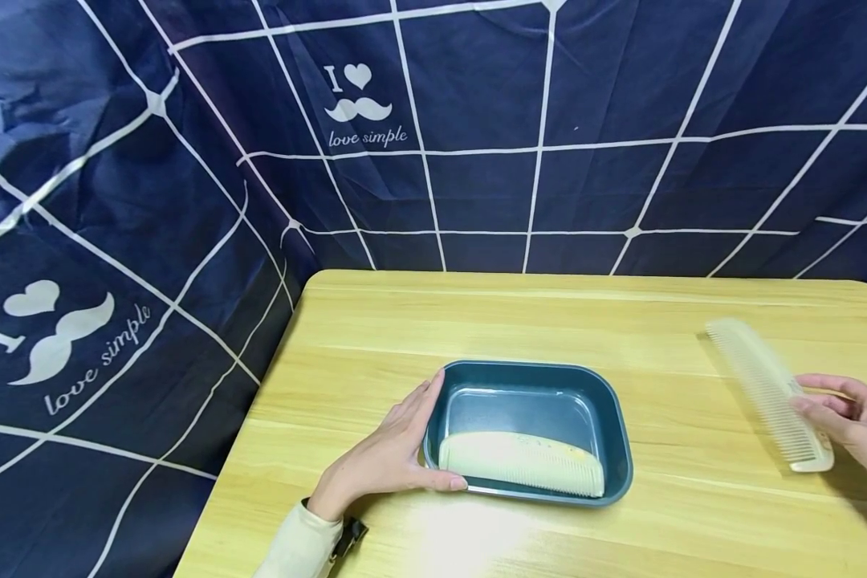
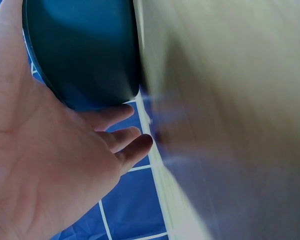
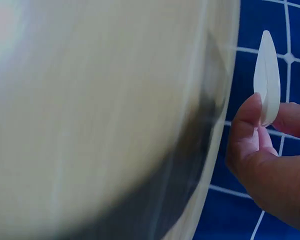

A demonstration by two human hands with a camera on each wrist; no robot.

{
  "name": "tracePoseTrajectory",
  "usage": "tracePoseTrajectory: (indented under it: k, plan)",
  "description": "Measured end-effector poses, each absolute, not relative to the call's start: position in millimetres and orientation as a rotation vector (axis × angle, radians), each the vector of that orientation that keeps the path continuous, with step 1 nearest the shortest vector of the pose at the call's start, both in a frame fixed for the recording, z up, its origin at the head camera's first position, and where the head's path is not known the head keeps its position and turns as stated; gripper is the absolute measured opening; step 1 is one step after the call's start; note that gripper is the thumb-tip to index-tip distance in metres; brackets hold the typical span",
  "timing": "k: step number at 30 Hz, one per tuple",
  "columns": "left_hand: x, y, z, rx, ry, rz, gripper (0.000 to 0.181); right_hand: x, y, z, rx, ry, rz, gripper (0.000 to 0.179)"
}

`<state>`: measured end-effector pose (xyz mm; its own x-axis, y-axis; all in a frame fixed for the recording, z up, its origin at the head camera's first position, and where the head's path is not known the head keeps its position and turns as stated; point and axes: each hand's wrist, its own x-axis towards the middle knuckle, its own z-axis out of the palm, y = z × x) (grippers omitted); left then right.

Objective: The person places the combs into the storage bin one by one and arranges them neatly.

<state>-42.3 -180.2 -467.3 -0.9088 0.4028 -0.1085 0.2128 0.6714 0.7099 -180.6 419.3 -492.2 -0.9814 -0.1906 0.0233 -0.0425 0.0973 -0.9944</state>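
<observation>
In the head view my left hand (image 1: pixel 397 449) rests against the left end of a dark teal rectangular tray (image 1: pixel 619 449), with straight fingers along its side and the thumb at the front rim. The left wrist view shows the palm close to the tray's outer wall (image 2: pixel 85 55). A pale cream comb (image 1: pixel 513 457) lies inside, along the front wall, teeth toward me. Off to the right, my right hand (image 1: pixel 856 421) pinches a second pale comb (image 1: pixel 759 377) between thumb and fingers near its near end. The right wrist view shows this comb (image 3: pixel 268 80) nearly end-on.
The light wooden table (image 1: pixel 376 337) carries the tray left of its middle. A dark blue cloth (image 1: pixel 477 193) with white lines and printed lettering hangs behind the table and along its left side. A black strap (image 1: pixel 348 536) circles the left wrist by the sleeve.
</observation>
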Motion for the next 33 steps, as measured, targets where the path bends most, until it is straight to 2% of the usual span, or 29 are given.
tracePoseTrajectory:
  k: [8,14,26,33]
  plan:
    - [-43,-180,-467,0.500,2.627,1.071,0.138,-173,389,-472,-0.248,2.128,-2.021,0.048]
    - [-43,-180,-467,0.502,2.627,1.076,0.138,-168,369,-462,-0.351,2.142,-1.931,0.049]
    - [-43,-180,-465,0.487,2.609,1.097,0.137,-161,338,-446,-0.470,2.340,-1.722,0.048]
    - [-42,-181,-466,0.481,2.618,1.084,0.138,-156,315,-436,-0.480,2.505,-1.548,0.040]
